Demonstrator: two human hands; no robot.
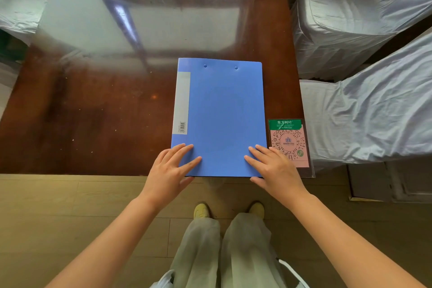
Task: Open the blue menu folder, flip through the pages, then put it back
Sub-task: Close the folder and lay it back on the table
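Blue folder [219, 117] lay shut and flat at the near edge of the table [93, 112], toward its right corner, long axis running away from the body, spine on the left. Left hand [169, 169] rested on the near left corner, right hand [272, 166] on the near right, fingers spread flat, gripping nothing. Free edge lay under the right hand, so probably lifted from there. QR card [289, 145] sat just beside.

The blue menu folder [219, 117] lies closed and flat at the near edge of the table, spine to the left with a pale label strip and barcode, two rivets near its far edge
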